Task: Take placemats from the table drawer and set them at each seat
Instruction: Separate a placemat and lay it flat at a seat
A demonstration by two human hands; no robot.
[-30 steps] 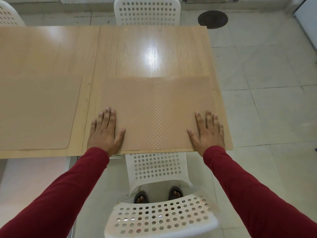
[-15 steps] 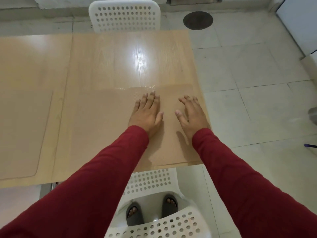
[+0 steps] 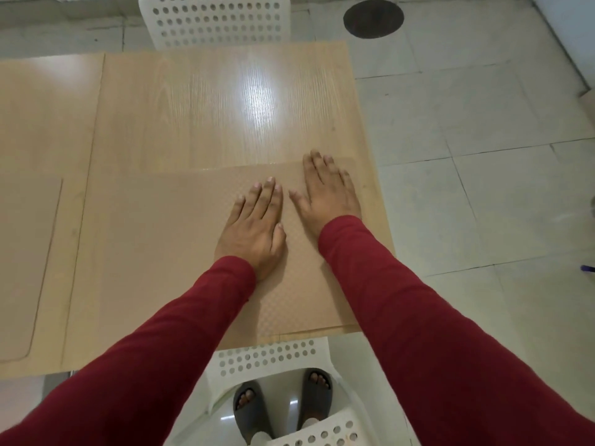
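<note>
Nearest, a white perforated plastic chair (image 3: pixel 273 358) stands tucked under the light wooden table (image 3: pixel 225 101). On the table's near right part lies a tan textured placemat (image 3: pixel 154 246); the left hand (image 3: pixel 254 226) and right hand (image 3: pixel 326 191) press it flat with straight fingers. A second tan placemat (image 3: pixel 22 268) lies leftward. Beyond the far edge stands another white perforated chair (image 3: pixel 214 19).
</note>
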